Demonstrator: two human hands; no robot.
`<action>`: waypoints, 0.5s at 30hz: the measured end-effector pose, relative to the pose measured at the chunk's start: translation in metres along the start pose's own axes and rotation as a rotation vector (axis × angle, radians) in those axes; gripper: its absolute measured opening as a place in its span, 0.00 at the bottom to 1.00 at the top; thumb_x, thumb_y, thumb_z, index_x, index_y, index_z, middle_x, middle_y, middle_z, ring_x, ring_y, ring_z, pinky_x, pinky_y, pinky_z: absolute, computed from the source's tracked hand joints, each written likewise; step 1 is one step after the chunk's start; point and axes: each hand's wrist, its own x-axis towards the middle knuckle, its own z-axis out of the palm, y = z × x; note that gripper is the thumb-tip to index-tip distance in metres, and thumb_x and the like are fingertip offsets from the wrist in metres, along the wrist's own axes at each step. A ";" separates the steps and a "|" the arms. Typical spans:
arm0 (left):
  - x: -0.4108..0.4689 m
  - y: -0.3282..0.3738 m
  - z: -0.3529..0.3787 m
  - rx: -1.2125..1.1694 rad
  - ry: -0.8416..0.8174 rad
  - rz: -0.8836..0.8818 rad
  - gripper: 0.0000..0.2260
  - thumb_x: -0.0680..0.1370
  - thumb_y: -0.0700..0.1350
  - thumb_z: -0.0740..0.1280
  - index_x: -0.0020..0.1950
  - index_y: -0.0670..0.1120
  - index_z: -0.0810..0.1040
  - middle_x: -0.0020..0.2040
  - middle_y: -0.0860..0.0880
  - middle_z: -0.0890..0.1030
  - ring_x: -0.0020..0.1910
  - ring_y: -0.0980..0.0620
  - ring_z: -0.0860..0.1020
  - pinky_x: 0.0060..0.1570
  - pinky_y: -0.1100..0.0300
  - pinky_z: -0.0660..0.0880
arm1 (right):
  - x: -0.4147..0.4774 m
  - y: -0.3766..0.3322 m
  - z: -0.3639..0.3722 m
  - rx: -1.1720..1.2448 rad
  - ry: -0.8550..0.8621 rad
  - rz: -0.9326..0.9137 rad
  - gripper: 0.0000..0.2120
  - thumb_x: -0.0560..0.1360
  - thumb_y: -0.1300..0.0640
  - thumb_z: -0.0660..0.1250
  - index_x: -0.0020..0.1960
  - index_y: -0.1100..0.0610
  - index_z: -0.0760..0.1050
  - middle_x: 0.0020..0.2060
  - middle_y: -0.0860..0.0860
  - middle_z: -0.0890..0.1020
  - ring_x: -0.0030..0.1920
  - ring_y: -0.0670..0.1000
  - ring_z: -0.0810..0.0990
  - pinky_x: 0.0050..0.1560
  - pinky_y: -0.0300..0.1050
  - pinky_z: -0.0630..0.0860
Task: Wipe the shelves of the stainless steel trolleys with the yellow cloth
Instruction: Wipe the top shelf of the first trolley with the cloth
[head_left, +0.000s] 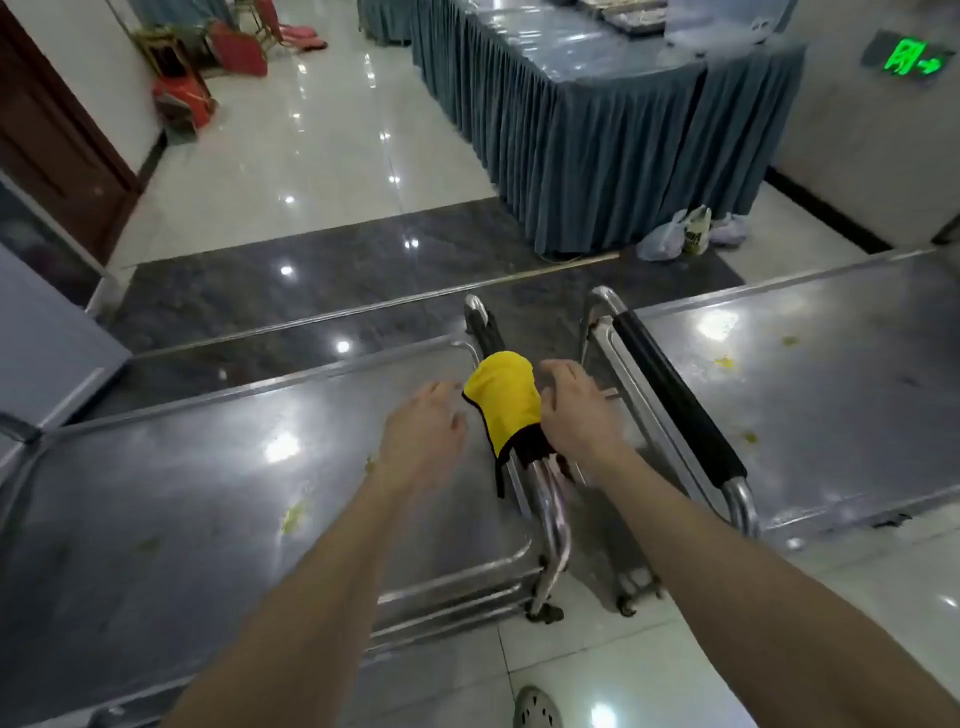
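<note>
A yellow cloth (501, 400) with a dark hem hangs draped over the handle (551, 501) of the left trolley (182, 467), its long axis running along the bar, away from the person. It lies between two bare hands. The left grip (423, 426) is just to its left, fingers loose and empty, while the right grip (576, 410) is nearer, at the cloth's right edge, fingers lightly curved, holding nothing.

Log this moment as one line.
yellow cloth: draped on left trolley's handle | left hand: open, beside cloth | right hand: open, beside cloth | left shelf, right shelf: yellow scraps
</note>
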 end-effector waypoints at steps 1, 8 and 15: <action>0.015 0.002 0.005 -0.039 -0.016 -0.021 0.21 0.85 0.48 0.64 0.79 0.52 0.72 0.73 0.48 0.78 0.68 0.42 0.79 0.63 0.49 0.77 | 0.016 0.004 0.005 0.014 -0.038 0.016 0.22 0.84 0.61 0.60 0.78 0.56 0.69 0.75 0.53 0.73 0.72 0.57 0.73 0.66 0.52 0.72; 0.078 0.016 0.031 -0.367 -0.149 -0.117 0.24 0.86 0.46 0.64 0.83 0.48 0.66 0.75 0.45 0.78 0.70 0.41 0.79 0.57 0.57 0.71 | 0.077 0.010 0.021 0.090 -0.390 0.131 0.47 0.76 0.69 0.61 0.88 0.47 0.44 0.85 0.49 0.60 0.84 0.53 0.60 0.80 0.53 0.64; 0.072 -0.006 0.025 -0.286 -0.202 -0.166 0.05 0.82 0.44 0.68 0.49 0.44 0.78 0.51 0.44 0.78 0.53 0.42 0.78 0.48 0.55 0.68 | 0.074 0.011 0.019 -0.062 -0.293 0.048 0.22 0.79 0.61 0.63 0.73 0.56 0.73 0.65 0.56 0.76 0.70 0.59 0.71 0.73 0.57 0.69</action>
